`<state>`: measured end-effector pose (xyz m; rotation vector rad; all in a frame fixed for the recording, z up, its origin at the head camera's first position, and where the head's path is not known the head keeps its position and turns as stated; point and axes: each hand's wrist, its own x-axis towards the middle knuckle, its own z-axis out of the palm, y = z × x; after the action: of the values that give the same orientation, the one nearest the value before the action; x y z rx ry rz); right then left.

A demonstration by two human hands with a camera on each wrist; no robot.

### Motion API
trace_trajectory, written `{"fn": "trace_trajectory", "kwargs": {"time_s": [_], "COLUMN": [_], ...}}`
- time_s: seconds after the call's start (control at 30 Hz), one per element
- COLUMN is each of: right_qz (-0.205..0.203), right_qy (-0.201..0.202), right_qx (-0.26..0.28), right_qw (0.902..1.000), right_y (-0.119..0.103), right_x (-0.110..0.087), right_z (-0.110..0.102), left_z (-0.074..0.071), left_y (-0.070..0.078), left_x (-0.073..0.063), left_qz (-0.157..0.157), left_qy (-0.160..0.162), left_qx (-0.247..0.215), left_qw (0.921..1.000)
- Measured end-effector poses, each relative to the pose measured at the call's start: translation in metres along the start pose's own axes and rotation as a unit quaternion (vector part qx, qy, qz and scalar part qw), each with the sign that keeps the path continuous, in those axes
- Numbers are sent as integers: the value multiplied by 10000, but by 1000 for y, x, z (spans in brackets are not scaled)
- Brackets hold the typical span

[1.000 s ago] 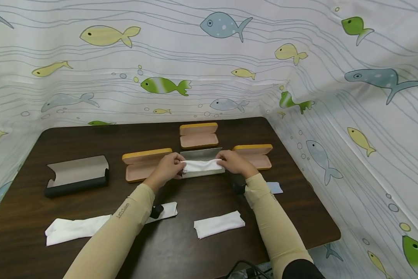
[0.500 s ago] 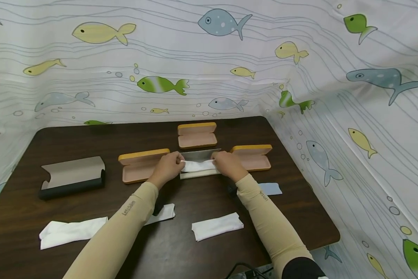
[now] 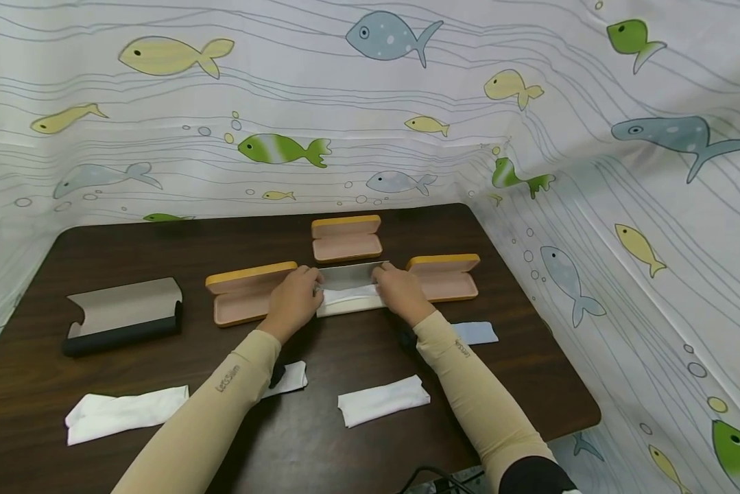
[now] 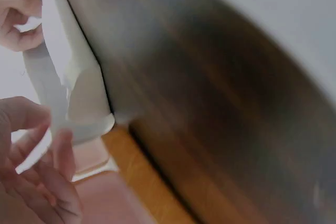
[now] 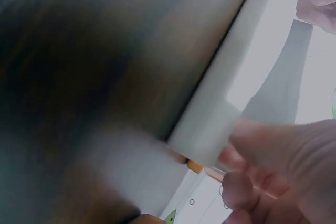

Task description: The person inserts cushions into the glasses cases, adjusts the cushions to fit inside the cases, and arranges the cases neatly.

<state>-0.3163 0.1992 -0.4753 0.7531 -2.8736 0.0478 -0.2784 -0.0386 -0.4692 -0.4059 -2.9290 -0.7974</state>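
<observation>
A pale hard glasses case [image 3: 351, 306] lies open on the table, its lid raised behind. Inside it is a white cloth [image 3: 348, 293], folded into a strip. My left hand [image 3: 295, 298] is at the case's left end; in the left wrist view its fingers [image 4: 63, 153] are loosely bent and spread, with no cloth between them. My right hand [image 3: 403, 291] is at the right end. In the right wrist view its thumb and bent fingers [image 5: 236, 187] are close by the case's corner; whether they touch it is unclear.
Open yellow-edged cases stand left [image 3: 246, 302], right [image 3: 450, 281] and behind [image 3: 346, 243]. Far left is a dark open case [image 3: 123, 322]. White cloths [image 3: 382, 401] [image 3: 125, 412] lie in front, one partly under my left forearm. A light blue cloth [image 3: 474, 333] lies right.
The white cloth has gone down into the pale case, and my hands have let go of its ends. Both hands have moved slightly up to beside the raised lid.
</observation>
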Motion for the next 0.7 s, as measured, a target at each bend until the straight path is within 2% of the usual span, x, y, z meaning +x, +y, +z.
{"fn": "trace_trajectory", "kwargs": {"time_s": [0.1,0.2,0.27,0.33,0.43,0.57,0.7], "right_qz": [35,170,209,212,182,214,199], "right_qy": [61,-356,-704,-1007,-1266,-1416,-1438], "right_qx": [110,521,803,996,934,755,813], "right_qw": [9999,9979,9941,9897,9874,9868,9861], "right_y": [-2,-8,-11,-14,-16,-18,-19], "right_x": [-3,-5,-6,-7,-8,-11,-13], "right_z": [-5,-12,-15,-16,-14,-10,-8], "left_z": [-2,-1,1,2,3,2,1], "left_y": [3,4,3,2,1,1,1], "left_x": [-2,-3,-5,-6,-7,-9,-11], "left_qz": [461,887,1064,1120,1173,1290,1347], "left_qy": [-18,-287,-445,-566,-685,-837,-926], "left_qx": [296,497,600,664,770,957,1081], "left_qw": [9985,9944,9915,9899,9877,9835,9806]}}
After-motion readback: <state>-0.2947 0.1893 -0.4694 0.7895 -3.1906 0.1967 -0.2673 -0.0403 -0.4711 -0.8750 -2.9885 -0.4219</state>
